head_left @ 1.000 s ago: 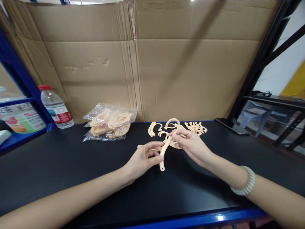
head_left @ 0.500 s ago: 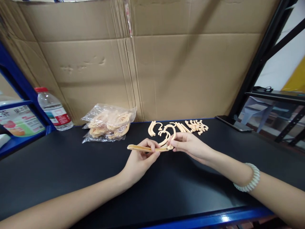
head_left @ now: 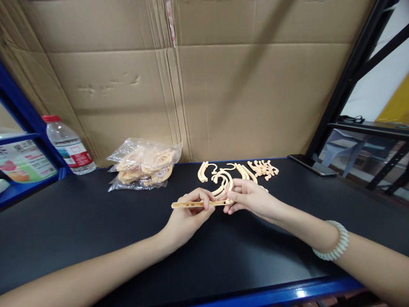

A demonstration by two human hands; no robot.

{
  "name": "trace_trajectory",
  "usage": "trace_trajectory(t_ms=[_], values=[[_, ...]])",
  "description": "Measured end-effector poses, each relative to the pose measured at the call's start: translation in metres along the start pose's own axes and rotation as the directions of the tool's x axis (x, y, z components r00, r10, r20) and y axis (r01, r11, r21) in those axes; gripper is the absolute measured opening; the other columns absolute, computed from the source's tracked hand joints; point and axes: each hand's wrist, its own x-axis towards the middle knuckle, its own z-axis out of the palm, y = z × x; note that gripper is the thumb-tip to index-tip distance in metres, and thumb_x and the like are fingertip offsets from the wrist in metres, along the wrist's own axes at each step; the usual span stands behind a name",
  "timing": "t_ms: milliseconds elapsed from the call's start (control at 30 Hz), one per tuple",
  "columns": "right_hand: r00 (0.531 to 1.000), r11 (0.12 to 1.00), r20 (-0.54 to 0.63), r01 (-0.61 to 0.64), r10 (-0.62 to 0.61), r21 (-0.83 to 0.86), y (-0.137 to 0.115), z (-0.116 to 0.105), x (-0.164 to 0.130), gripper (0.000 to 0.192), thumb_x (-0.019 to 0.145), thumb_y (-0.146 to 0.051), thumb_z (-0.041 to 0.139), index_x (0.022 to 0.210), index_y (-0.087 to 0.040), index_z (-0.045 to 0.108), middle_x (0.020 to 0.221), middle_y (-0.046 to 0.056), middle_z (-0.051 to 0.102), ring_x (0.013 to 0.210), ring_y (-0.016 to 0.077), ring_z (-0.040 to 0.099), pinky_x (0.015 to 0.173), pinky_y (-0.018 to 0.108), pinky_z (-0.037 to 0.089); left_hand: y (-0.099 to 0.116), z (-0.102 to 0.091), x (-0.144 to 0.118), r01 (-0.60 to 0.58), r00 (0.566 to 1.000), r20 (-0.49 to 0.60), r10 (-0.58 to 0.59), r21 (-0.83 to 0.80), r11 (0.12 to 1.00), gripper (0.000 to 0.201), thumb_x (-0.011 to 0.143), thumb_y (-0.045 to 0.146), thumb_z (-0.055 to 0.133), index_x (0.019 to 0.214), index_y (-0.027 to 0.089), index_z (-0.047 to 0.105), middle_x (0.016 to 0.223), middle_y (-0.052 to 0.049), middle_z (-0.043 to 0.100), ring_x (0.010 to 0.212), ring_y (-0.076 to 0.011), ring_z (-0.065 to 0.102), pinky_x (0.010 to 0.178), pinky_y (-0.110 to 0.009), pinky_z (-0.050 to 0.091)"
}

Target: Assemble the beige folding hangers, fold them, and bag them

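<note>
My left hand (head_left: 188, 217) pinches a long, cream plastic hanger arm (head_left: 180, 205) that lies level and shows small slots along its edge. In the fingers of my right hand (head_left: 255, 199) is a curved cream hanger hook (head_left: 231, 184). Its lower end meets the right end of the arm; whether the two are joined I cannot tell. Just behind my hands, more curved pieces (head_left: 218, 191) lie on the black table, partly hidden by my fingers.
Further back lie paired curved bars (head_left: 202, 171), longer bars (head_left: 243, 171) and a heap of small knobbed pieces (head_left: 263, 168). Bagged cream parts (head_left: 145, 164) and a water bottle (head_left: 72, 149) stand left. A phone (head_left: 312, 165) rests back right, before a cardboard wall (head_left: 255, 98).
The hook has tilted and lowered slightly against the arm's end, and my right fingers have shifted beneath the joint. The arm has turned so its slots show. The view has shifted slightly.
</note>
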Motion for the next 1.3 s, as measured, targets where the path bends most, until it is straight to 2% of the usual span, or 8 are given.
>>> trace_trajectory(t_ms=[300, 700, 867, 933, 1000, 1167, 1233, 1300], values=[[0.992, 0.992, -0.07, 0.102, -0.108, -0.075, 0.009, 0.003, 0.003, 0.027, 0.076, -0.036, 0.069, 0.079, -0.018, 0.049, 0.075, 0.001, 0.064, 0.06, 0.0132, 0.066, 0.061, 0.03, 0.056, 0.004, 0.0, 0.001, -0.01, 1.0, 0.001, 0.01, 0.064, 0.998, 0.025, 0.079, 0.026, 0.063, 0.062, 0.017, 0.048, 0.087, -0.005, 0.059, 0.085, -0.0189, 0.06, 0.075, -0.032, 0.046], [0.96, 0.956, -0.129, 0.224, -0.251, -0.191, 0.01, 0.011, 0.001, 0.013, 0.078, -0.022, 0.058, 0.074, -0.02, 0.046, 0.06, -0.005, 0.057, 0.05, 0.0106, 0.059, 0.05, 0.024, 0.048, 0.007, 0.005, 0.0, 0.011, 0.999, 0.034, -0.009, -0.058, 0.998, 0.023, 0.079, 0.025, 0.066, 0.064, 0.017, 0.05, 0.083, -0.001, 0.058, 0.083, -0.0165, 0.059, 0.077, -0.029, 0.046], [0.947, 0.936, -0.144, 0.246, -0.287, -0.25, 0.01, 0.013, 0.001, 0.012, 0.079, -0.022, 0.057, 0.073, -0.02, 0.046, 0.064, -0.003, 0.056, 0.054, 0.0113, 0.057, 0.049, 0.024, 0.044, 0.011, 0.009, -0.002, 0.119, 0.982, -0.123, -0.142, -0.171, 0.978, 0.02, 0.074, 0.025, 0.072, 0.081, 0.018, 0.055, 0.079, 0.002, 0.056, 0.078, -0.0129, 0.058, 0.073, -0.025, 0.046], [0.944, 0.925, -0.147, 0.243, -0.295, -0.293, 0.011, 0.014, 0.0, 0.013, 0.077, -0.023, 0.061, 0.072, -0.02, 0.05, 0.069, -0.001, 0.058, 0.062, 0.0136, 0.058, 0.052, 0.025, 0.045, 0.011, 0.011, -0.003, 0.15, 0.968, -0.163, -0.19, -0.231, 0.961, 0.026, 0.072, 0.025, 0.074, 0.088, 0.019, 0.054, 0.082, 0.002, 0.058, 0.079, -0.0129, 0.058, 0.076, -0.026, 0.047], [0.943, 0.915, -0.132, 0.254, -0.307, -0.313, 0.013, 0.016, 0.0, 0.014, 0.076, -0.025, 0.064, 0.07, -0.019, 0.053, 0.073, 0.0, 0.06, 0.071, 0.016, 0.059, 0.06, 0.028, 0.047, 0.01, 0.013, -0.004, 0.175, 0.964, -0.148, -0.221, -0.275, 0.945, 0.031, 0.071, 0.026, 0.075, 0.092, 0.019, 0.053, 0.083, 0.001, 0.06, 0.082, -0.0142, 0.06, 0.08, -0.029, 0.048], [0.95, 0.921, -0.053, 0.283, -0.307, -0.266, 0.009, 0.019, -0.002, 0.017, 0.073, -0.028, 0.071, 0.065, -0.019, 0.059, 0.071, 0.001, 0.062, 0.075, 0.0188, 0.062, 0.075, 0.034, 0.049, 0.008, 0.014, -0.004, 0.204, 0.974, -0.044, -0.222, -0.257, 0.945, 0.027, 0.068, 0.026, 0.078, 0.079, 0.018, 0.054, 0.078, 0.002, 0.06, 0.079, -0.0143, 0.061, 0.081, -0.029, 0.049], [0.952, 0.916, -0.009, 0.291, -0.306, -0.277, 0.001, 0.015, -0.002, 0.013, 0.071, -0.027, 0.073, 0.067, -0.019, 0.064, 0.073, 0.001, 0.065, 0.077, 0.019, 0.062, 0.076, 0.035, 0.05, 0.008, 0.013, -0.003, 0.225, 0.969, -0.038, -0.244, -0.265, 0.938, 0.025, 0.069, 0.026, 0.077, 0.076, 0.017, 0.055, 0.075, 0.002, 0.061, 0.078, -0.0143, 0.061, 0.081, -0.029, 0.048], [0.947, 0.911, -0.028, 0.298, -0.319, -0.284, -0.007, 0.004, 0.0, 0.01, 0.069, -0.027, 0.074, 0.074, -0.02, 0.069, 0.08, 0.002, 0.068, 0.078, 0.0184, 0.064, 0.076, 0.035, 0.051, 0.008, 0.012, -0.003, 0.247, 0.963, -0.037, -0.268, -0.276, 0.929, 0.024, 0.069, 0.025, 0.077, 0.076, 0.017, 0.056, 0.074, 0.002, 0.063, 0.078, -0.015, 0.062, 0.079, -0.029, 0.047]])
